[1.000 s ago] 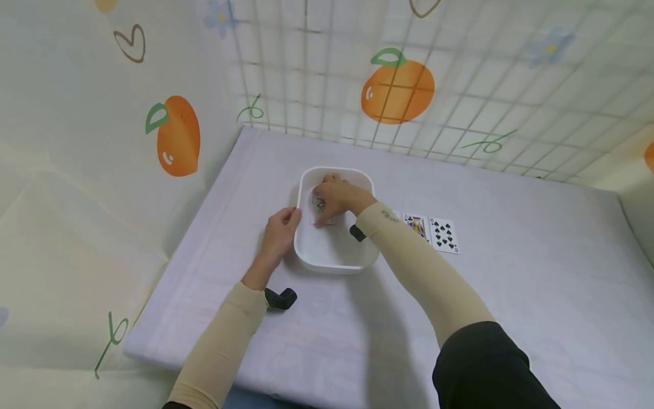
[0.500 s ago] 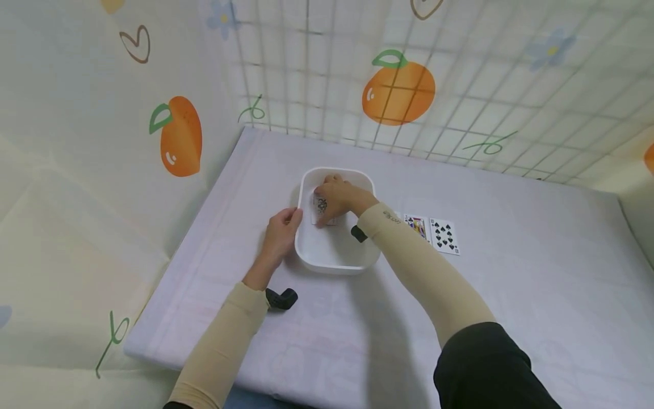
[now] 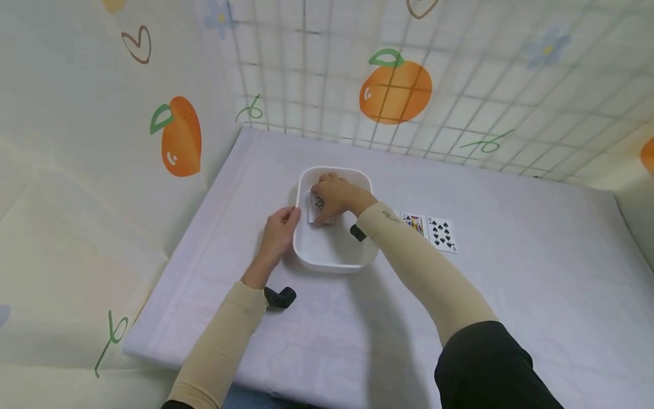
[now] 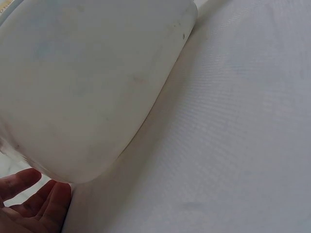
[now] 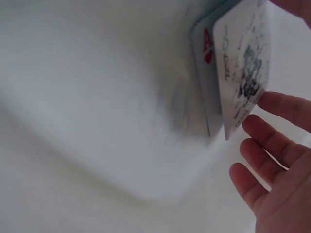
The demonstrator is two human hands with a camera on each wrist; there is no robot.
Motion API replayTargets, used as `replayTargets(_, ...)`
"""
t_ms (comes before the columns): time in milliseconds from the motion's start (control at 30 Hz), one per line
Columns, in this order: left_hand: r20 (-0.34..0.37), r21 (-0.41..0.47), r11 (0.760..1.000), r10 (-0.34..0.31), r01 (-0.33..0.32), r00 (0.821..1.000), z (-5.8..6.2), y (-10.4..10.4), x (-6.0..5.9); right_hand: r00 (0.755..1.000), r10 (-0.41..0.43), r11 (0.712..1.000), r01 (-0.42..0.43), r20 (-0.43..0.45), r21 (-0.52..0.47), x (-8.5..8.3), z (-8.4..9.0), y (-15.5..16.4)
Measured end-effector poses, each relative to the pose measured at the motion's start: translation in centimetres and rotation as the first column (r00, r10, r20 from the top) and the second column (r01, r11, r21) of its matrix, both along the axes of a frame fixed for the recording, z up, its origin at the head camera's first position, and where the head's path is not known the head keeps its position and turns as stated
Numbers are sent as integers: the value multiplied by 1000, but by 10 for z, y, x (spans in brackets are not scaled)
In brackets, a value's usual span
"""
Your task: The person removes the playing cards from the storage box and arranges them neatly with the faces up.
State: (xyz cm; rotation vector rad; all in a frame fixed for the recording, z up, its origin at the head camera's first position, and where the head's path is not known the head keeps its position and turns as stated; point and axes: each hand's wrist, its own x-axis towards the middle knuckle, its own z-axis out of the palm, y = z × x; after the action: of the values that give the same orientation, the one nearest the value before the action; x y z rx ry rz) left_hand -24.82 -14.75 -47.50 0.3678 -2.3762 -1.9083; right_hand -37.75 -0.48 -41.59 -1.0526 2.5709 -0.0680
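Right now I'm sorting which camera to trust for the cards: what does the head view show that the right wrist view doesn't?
Only the head view shows the left hand at the white tub's rim, plus two cards lying face up on the table. Only the right wrist view shows a red ace behind the top card. Both show the right hand on cards inside the tub.

A pale lilac bench (image 3: 511, 295) sits in a corner of cream walls (image 3: 76, 170) printed with oranges (image 3: 395, 91), under soft even light.
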Motion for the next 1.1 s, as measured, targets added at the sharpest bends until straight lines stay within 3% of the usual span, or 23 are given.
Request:
replayTargets(333,-28,3,1000,-1,1,1000,1,1,2,996,76,996,-78,-50,-35,3,8,12)
replayTargets(600,-30,8,1000,-4,4,1000,1,2,4,990,104,993,-109,-100,-51,8,26,18)
replayTargets(800,-23,-1,1000,5,-5,1000,2,3,5,991,77,995,-84,-110,-61,13,42,29)
replayTargets(1100,-3,-12,1000,16,-16,1000,3,7,6,995,-1,998,-6,-97,-69,17,54,53)
